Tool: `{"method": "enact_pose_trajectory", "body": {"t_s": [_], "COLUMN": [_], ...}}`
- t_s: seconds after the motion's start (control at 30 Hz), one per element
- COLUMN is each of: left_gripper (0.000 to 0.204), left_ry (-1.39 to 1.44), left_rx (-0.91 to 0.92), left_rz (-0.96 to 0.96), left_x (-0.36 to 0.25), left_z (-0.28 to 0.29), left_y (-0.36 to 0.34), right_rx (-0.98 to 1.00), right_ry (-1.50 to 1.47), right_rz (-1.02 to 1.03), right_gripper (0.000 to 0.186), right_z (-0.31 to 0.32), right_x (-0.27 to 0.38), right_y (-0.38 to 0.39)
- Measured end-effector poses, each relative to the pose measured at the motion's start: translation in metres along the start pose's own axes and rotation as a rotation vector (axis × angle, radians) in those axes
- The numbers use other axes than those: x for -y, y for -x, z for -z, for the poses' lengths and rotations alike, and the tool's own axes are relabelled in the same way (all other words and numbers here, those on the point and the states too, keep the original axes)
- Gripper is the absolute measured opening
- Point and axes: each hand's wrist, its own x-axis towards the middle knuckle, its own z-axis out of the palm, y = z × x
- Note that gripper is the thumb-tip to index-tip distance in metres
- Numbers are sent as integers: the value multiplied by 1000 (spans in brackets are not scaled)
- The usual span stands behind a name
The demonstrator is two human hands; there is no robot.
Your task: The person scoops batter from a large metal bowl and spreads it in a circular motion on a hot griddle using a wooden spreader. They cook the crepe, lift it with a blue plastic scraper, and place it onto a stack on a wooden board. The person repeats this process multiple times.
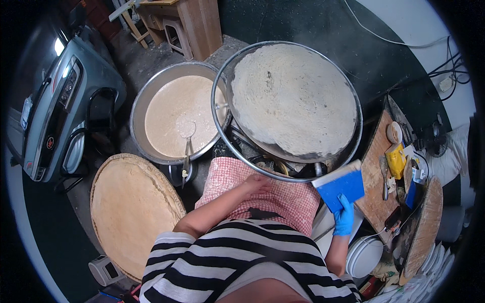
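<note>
I noted the gloved right hand [344,218] gripping a blue scraper [344,190] near the griddle's lower-right rim. From my remote position I could not tell whether the left hand [256,185], by the checked apron [218,178], held anything. The scraper's pale edge faced the griddle [293,96], its long axis slanting up rightward. A pale, streaked layer [313,118] covered the griddle. Leftward stood a batter pot [138,112]; beyond, a grey-blue vehicle [98,68].

Partly hidden behind blue scraper [344,188]: right hand [344,219] | Partly sunk in batter [169,103]: ladle [187,149] | Cut by top edge: wooden desk [199,30] | Indistinct in grip: left hand [257,184]
</note>
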Motion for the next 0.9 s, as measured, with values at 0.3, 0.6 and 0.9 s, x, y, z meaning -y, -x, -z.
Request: {"method": "enact_pose_trajectory", "body": {"t_s": [0.3, 0.6, 0.9], "left_gripper": [21, 20, 18], "left_ry": [49, 200, 212], "left_rx": [-149, -277, -274], "left_rz": [-153, -166, -167], "left_x": [-12, 6, 3], "left_z": [102, 125, 127], "left_y": [47, 48, 47], "right_rx": [472, 398, 508], "right_ry": [1160, 1672, 1559], "right_rz": [536, 710, 776], "right_gripper": [46, 38, 48], "right_z": [-152, -228, -146], "right_x": [33, -20, -9], "right_y": [-57, -122, -97]}}
